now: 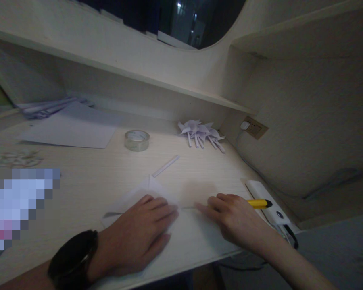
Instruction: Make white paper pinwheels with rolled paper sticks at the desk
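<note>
My left hand (139, 233), with a black watch (74, 259) on its wrist, lies over a folded white sheet of paper (145, 187) on the desk. Its fingers rest flat on the paper, the thumb apart from them. To the right, my right hand (230, 213) is closed around a yellow utility knife (258, 204), whose black end sticks out behind the hand. A thin line like a blade shows between the right fingertips and the paper's right corner. Just beyond the paper lies a narrow white paper stick (165, 166).
A roll of clear tape (137, 140) stands farther back. Several paper pinwheels (199, 131) sit at the back right. White sheets (75, 127) lie back left, near a small tangled pile (16, 158). A white power strip (264, 203) runs along the right edge; a shelf (124, 76) overhangs the back.
</note>
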Demonstrator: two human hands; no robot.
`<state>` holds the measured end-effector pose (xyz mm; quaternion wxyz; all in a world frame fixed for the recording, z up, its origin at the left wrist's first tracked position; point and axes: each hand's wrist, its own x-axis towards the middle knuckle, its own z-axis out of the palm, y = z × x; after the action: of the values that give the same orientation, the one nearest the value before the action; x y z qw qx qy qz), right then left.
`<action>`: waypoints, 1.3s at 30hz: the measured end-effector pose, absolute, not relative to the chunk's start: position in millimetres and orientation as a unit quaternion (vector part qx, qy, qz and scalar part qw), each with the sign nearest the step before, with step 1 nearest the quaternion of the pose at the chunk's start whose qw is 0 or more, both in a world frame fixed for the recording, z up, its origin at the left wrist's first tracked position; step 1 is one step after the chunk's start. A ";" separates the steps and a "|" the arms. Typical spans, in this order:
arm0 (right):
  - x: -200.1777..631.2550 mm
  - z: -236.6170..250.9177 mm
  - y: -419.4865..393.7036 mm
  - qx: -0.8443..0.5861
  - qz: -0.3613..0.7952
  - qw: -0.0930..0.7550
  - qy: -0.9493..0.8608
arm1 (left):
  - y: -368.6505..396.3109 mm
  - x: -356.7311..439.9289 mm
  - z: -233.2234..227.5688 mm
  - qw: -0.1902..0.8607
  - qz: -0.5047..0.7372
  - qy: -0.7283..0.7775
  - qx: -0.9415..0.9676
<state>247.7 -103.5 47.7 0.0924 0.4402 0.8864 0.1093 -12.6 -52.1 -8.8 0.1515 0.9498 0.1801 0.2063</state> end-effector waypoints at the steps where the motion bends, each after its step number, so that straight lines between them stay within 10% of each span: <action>1: 247.6 47.7 -103.6 0.441 0.108 0.094 0.886 | -52.1 -12.3 -9.0 0.151 0.208 0.180 0.949; 39: 276.9 40.1 -93.6 0.485 0.049 -0.039 0.872 | -10.3 -70.6 24.7 0.186 0.284 0.223 0.914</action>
<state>276.9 -93.6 40.1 -0.0389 0.4850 0.8723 0.0486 -70.6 -10.3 24.7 0.1862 0.9138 0.2227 0.2842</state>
